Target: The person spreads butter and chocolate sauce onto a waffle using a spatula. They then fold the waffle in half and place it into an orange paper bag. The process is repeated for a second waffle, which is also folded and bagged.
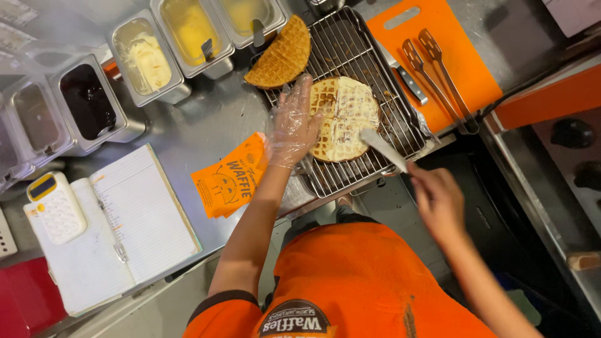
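A round waffle [348,116] spread with white cream lies flat on a wire rack [375,69]. My left hand [293,125], in a clear plastic glove, rests its fingers on the waffle's left edge. My right hand [436,199] is bare and grips a spreading knife [383,149] whose white-coated blade lies over the waffle's lower right edge. A folded waffle [282,55] sits at the rack's far left corner.
Metal tubs of cream [145,57], yellow sauces [191,28] and dark sauce [87,100] line the back left. Orange paper sleeves [230,178] lie beside the rack. Tongs [438,75] rest on an orange board [463,56]. A notebook [125,225] and calculator [55,206] sit left.
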